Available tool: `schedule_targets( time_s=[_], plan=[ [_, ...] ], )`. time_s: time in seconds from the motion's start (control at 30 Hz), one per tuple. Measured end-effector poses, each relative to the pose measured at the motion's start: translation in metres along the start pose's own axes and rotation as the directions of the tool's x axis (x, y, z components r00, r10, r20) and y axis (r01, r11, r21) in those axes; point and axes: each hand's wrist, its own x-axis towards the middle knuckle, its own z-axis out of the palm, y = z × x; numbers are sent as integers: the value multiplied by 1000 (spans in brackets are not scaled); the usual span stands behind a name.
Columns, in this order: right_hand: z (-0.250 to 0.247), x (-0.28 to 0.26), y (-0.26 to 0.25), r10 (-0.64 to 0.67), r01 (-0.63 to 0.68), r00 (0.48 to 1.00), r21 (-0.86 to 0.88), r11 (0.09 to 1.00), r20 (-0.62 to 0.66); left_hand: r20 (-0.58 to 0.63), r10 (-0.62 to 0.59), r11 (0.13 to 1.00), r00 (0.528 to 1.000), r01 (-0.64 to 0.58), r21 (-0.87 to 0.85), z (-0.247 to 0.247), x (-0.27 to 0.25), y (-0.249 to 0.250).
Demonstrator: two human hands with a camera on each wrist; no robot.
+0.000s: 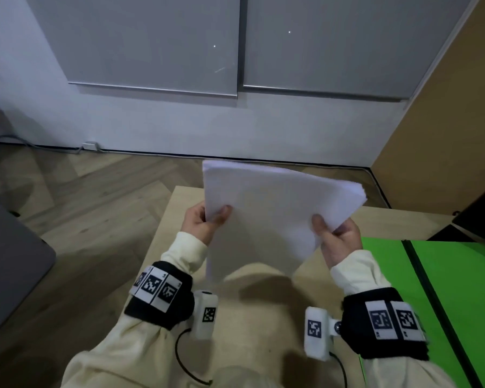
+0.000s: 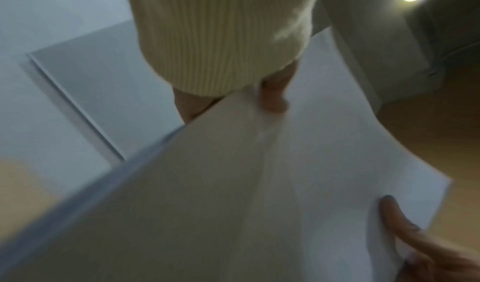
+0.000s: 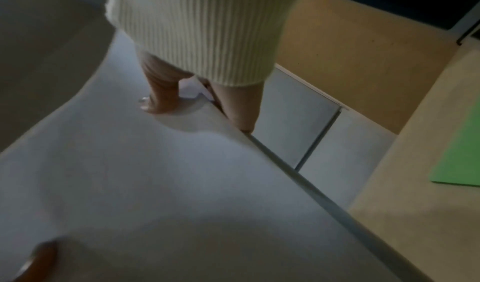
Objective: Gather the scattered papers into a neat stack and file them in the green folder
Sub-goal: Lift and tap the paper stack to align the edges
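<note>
A stack of white papers (image 1: 269, 214) is held up off the light wooden table (image 1: 263, 317), tilted with its far corner raised. My left hand (image 1: 207, 219) pinches the stack's left edge, thumb on top. My right hand (image 1: 328, 231) pinches the right edge the same way. The green folder (image 1: 459, 289) lies open flat on the table to the right, with a black strip running down it. In the left wrist view the papers (image 2: 259, 204) fill the frame under my thumb. In the right wrist view the papers (image 3: 155, 183) show with the folder (image 3: 462, 152) beyond them.
A grey surface (image 1: 11, 261) stands at the left over wooden flooring (image 1: 95, 197). The white wall with grey panels (image 1: 151, 43) is ahead, and a brown partition (image 1: 445, 107) stands at the right. A dark object (image 1: 482, 214) sits behind the folder.
</note>
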Motion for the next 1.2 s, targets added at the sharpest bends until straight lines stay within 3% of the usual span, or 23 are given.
schedule_targets(
  time_s=[0.1,0.23,0.37,0.47,0.6,0.7,0.8,0.97,1.07,1.13,1.2],
  plan=[
    [2,3,2,-97,100,995,-146,984,30,116,112,980,987,-129,150,-2,2,6],
    [7,-2,6,-72,98,993,-296,950,97,193,39,986,980,-69,149,-5,7,-2],
    [2,5,4,-61,71,996,-178,982,59,97,7,996,995,-15,84,0,15,-3],
    [8,7,3,-64,84,994,-258,963,84,49,48,998,998,-50,28,15,17,2],
    [13,6,-10,-116,98,991,-228,969,-70,-53,101,994,993,-103,-36,24,14,8],
    [1,3,-23,-124,153,985,-277,948,121,-48,191,975,980,-195,-107,20,11,11],
    [-5,0,-23,-7,103,949,-289,952,314,-98,253,959,963,-263,-104,17,2,1],
    [8,-2,-18,-80,130,983,-327,936,163,-140,242,967,960,-250,-42,25,-2,-1],
    [14,-4,-29,-110,148,985,-324,934,132,-125,304,951,944,-309,-18,21,4,1],
    [15,-2,-27,-59,98,991,-354,930,119,-100,339,941,936,-336,44,19,7,-5],
    [15,1,-18,36,-30,999,-390,921,7,-96,321,945,942,-313,96,18,9,-11]
  ],
)
